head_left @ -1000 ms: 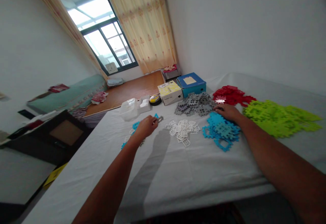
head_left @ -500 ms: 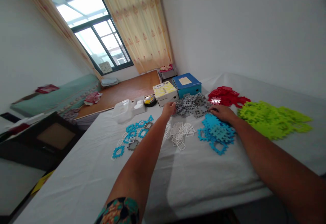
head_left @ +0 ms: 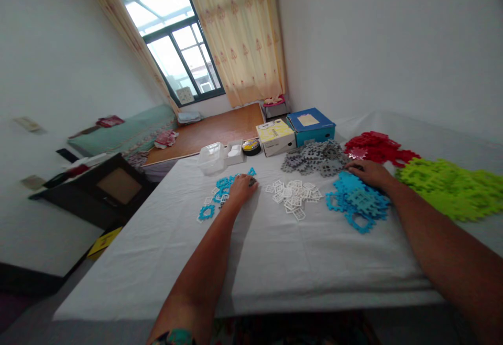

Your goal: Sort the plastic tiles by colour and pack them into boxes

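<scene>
My left hand (head_left: 242,189) is closed on a small grey piece (head_left: 252,181) over the right side of a loose group of blue pieces (head_left: 207,212). My right hand (head_left: 369,173) rests between the grey pile (head_left: 314,156) and the blue pile (head_left: 358,198), its fingers bent at the grey pile's right edge; whatever they hold is too small to make out. White lattice pieces (head_left: 293,194) lie in the middle of the white cloth.
Red pieces (head_left: 377,147) and lime-green pieces (head_left: 451,188) are heaped at the right. Along the far edge stand a clear tray (head_left: 212,159), a white box (head_left: 234,152), a round black tin (head_left: 251,147), a yellow-white box (head_left: 276,136) and a blue box (head_left: 312,126).
My left hand has moved left from the grey pile to the loose blue group, with a grey piece in its fingers. My right hand stays beside the blue pile. The view has shifted.
</scene>
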`<state>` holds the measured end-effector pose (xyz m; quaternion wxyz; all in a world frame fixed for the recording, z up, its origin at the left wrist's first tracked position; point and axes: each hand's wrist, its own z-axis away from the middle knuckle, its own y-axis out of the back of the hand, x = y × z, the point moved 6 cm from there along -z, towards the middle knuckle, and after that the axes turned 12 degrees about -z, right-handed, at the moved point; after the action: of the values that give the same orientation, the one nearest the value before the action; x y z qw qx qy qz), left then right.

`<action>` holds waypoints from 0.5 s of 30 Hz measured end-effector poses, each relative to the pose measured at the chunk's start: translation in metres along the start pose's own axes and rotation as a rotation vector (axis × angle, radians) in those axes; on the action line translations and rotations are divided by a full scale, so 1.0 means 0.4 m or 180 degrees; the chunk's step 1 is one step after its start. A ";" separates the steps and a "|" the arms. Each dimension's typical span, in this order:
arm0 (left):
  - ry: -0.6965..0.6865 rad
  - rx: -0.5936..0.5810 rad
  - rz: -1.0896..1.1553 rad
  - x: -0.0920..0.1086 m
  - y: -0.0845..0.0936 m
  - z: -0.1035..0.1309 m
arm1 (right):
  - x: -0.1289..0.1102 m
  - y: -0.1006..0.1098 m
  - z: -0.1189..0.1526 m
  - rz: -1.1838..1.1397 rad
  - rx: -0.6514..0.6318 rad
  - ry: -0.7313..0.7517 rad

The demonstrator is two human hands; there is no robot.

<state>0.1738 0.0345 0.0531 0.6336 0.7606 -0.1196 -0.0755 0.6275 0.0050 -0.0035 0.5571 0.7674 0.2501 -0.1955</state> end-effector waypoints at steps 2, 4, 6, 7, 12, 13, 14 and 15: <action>0.0042 0.0023 -0.0196 -0.004 -0.007 0.006 | -0.001 0.002 0.002 -0.0010 -0.0015 0.0015; 0.0088 0.0048 -0.0332 0.001 -0.015 0.009 | -0.003 0.004 0.004 -0.0061 -0.0031 0.0032; 0.0139 0.0062 -0.0420 0.004 -0.018 0.009 | -0.005 0.006 0.006 -0.0108 -0.0031 0.0036; 0.0168 0.0071 -0.0452 0.001 -0.016 0.008 | -0.006 0.007 0.006 -0.0119 -0.0037 0.0035; 0.0309 0.0262 -0.0560 -0.040 0.026 0.007 | -0.008 0.006 0.006 -0.0008 -0.0064 -0.0020; 0.0366 0.0388 -0.0485 -0.051 0.041 0.005 | -0.010 0.005 0.006 -0.0005 -0.0067 -0.0010; 0.0430 0.0523 -0.0296 -0.060 0.056 0.000 | -0.013 0.005 0.006 -0.0011 -0.0069 0.0010; 0.0485 0.0627 0.0073 -0.066 0.067 -0.009 | -0.016 0.005 0.005 -0.0025 -0.0076 0.0033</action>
<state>0.1469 0.0406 0.0792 0.5639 0.8213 -0.0866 0.0018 0.6234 0.0014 0.0010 0.5642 0.7606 0.2583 -0.1907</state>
